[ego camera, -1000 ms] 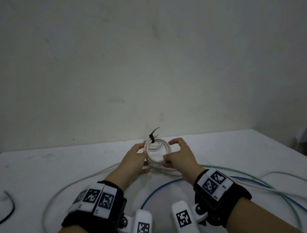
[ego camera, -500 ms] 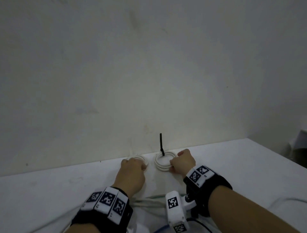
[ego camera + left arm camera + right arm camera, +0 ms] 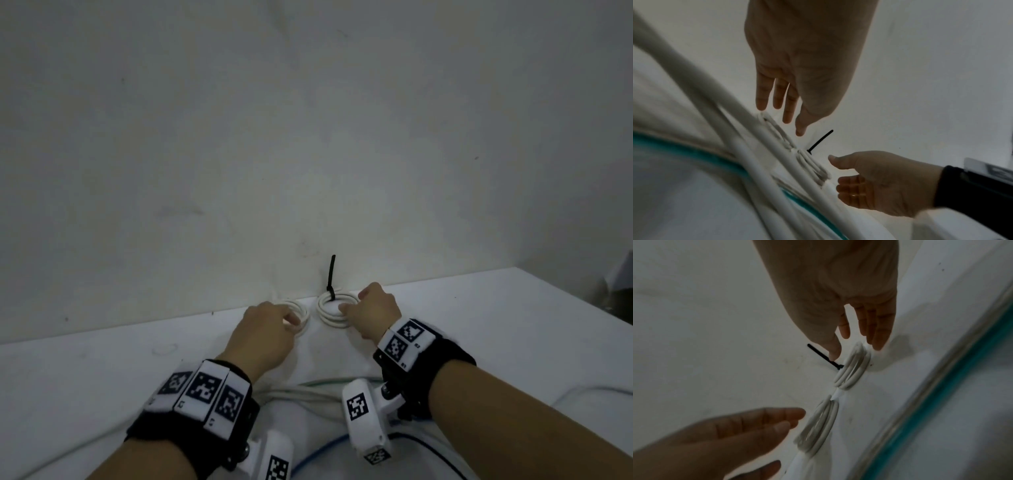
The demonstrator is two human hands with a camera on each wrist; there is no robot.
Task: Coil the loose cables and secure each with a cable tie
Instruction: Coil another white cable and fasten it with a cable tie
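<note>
Two small white cable coils lie side by side at the back of the white table [image 3: 479, 308], against the wall. The right coil [image 3: 334, 310] carries a black cable tie [image 3: 330, 274] with its tail pointing up. The left coil [image 3: 299, 317] shows no tie from here. My left hand [image 3: 274, 325] hovers over the left coil [image 3: 774, 128] with straight fingers [image 3: 787, 113], holding nothing. My right hand [image 3: 363, 308] is beside the right coil [image 3: 852, 369], its thumb [image 3: 833, 352] near the tie [image 3: 822, 356] and its fingers at the coil's rim, relaxed and gripping nothing.
Loose white cables [image 3: 301, 394], a green cable [image 3: 325, 382] and a blue cable [image 3: 318, 452] sprawl across the table's near part under my wrists. The wall stands right behind the coils. The table's right edge [image 3: 582, 305] runs off at the right.
A second ago both hands held the tied coil up in front of me. It now lies at the back beside the other coil, and both hands have let go.
</note>
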